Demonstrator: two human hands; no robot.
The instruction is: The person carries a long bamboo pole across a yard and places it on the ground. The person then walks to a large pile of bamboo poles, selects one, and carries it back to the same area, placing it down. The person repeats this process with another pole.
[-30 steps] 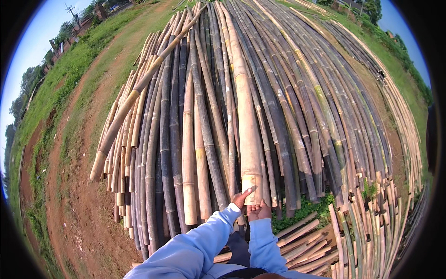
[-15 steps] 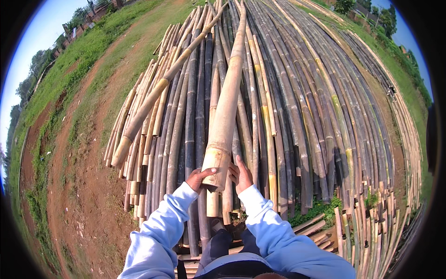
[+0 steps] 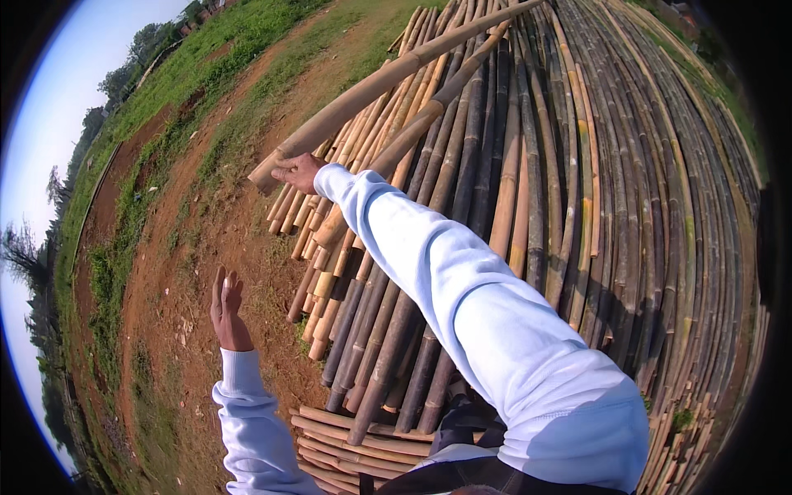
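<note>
My right arm reaches far across to the left, and my right hand (image 3: pixel 300 172) has its fingers bent over the side of a thick, pale bamboo pole (image 3: pixel 346 105) close to its near end. The pole slants over the pile with its near end out past the left edge, above the dirt. My left hand (image 3: pixel 230 313) is raised to the left over the ground, fingers up and holding nothing. Under my right forearm lies another light bamboo pole (image 3: pixel 410 134), partly hidden by the sleeve.
A broad pile of dark and tan bamboo poles (image 3: pixel 643 206) spreads ahead and to the right. Shorter bamboo pieces (image 3: pixel 363 445) lie crosswise near my legs. Reddish dirt (image 3: pixel 177 272) and grass (image 3: pixel 223 74) run along the left.
The thick pole's near end has swung from in front of me to the far left. My right hand went with it; my left hand has let go and moved left. The view has turned left.
</note>
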